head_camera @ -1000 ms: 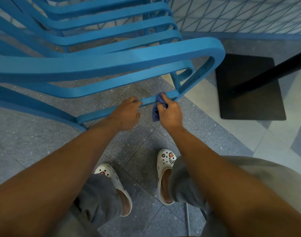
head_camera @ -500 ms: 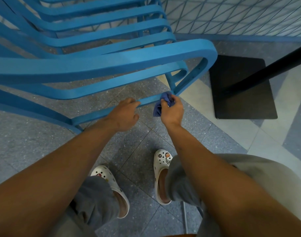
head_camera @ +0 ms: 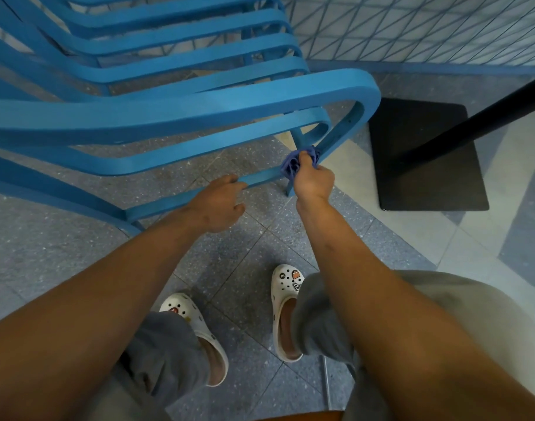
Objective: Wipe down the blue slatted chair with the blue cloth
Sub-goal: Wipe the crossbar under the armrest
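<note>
Right hand (head_camera: 313,182) fingers pinch crumpled cloth (head_camera: 298,161) against smooth curved chair (head_camera: 181,115); left hand (head_camera: 220,205) fingers relaxed.

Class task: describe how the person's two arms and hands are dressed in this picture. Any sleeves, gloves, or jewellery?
Both forearms are bare up to the frame edge: no sleeves show. The left hand and right hand wear no gloves, and no rings, watch or bracelet show on the visible sides.

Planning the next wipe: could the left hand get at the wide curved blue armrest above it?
Probably yes. The left hand only rests on the low blue rail, and nothing lies between it and the wide curved blue armrest.
</note>
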### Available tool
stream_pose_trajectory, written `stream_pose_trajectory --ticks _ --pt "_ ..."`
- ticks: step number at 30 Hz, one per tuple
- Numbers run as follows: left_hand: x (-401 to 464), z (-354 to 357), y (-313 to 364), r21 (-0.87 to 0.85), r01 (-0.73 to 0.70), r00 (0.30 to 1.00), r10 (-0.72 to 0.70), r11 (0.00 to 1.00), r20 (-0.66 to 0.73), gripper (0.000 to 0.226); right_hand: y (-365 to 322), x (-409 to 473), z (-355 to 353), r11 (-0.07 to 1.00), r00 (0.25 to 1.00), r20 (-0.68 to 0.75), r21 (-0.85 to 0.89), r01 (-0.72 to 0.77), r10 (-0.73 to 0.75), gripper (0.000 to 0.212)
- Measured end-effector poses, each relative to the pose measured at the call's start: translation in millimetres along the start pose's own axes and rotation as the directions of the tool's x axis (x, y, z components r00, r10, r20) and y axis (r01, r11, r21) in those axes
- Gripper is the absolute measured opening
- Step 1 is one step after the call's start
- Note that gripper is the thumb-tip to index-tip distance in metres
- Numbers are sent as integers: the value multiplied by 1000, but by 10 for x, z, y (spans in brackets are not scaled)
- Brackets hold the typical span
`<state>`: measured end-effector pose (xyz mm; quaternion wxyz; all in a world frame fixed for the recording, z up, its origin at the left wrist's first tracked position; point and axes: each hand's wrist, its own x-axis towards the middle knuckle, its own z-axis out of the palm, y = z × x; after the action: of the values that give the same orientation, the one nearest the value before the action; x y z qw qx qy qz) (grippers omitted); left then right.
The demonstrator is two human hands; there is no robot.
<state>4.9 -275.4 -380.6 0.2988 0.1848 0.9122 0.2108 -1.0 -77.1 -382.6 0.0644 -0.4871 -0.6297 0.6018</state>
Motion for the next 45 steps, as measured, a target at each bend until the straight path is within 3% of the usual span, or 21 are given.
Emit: stream_pose_trajectory --ticks 6,11,15,23,31,34,37,41,45 --pt "13 2 -19 -17 5 1000 -5 1000 7 59 -86 -72 -14 990 990 -63 62 128 -124 30" --pt "1 3 -43 -7 -1 1000 1 1000 15 61 50 -51 3 999 999 -30 -45 -25 23 24" --pt "3 8 -62 -4 -4 1000 4 1000 17 62 58 -92 -1 994 993 -46 -18 -106 105 27" --pt "-5 23 -81 -22 -7 1000 8 1000 19 62 -148 -141 -75 966 995 -73 241 88 -73 27" --pt "-25 5 -87 16 -34 999 34 999 7 61 -154 -141 -13 985 989 -46 106 -134 139 35" --pt "-70 -11 -49 -2 -62 998 61 998 -29 54 -310 -196 -83 992 996 -66 120 -44 52 40" --pt "-125 -92 64 -75 -98 990 90 992 -111 49 -426 -225 -196 958 993 -85 265 106 -86 29" --pt "-298 -299 446 -2 -273 938 266 962 -224 47 -418 -305 -235 954 992 -58 275 120 -108 25" --pt "-631 -610 1017 139 -526 770 539 839 -343 38 -291 -318 -221 984 999 30 178 7 -13 24"
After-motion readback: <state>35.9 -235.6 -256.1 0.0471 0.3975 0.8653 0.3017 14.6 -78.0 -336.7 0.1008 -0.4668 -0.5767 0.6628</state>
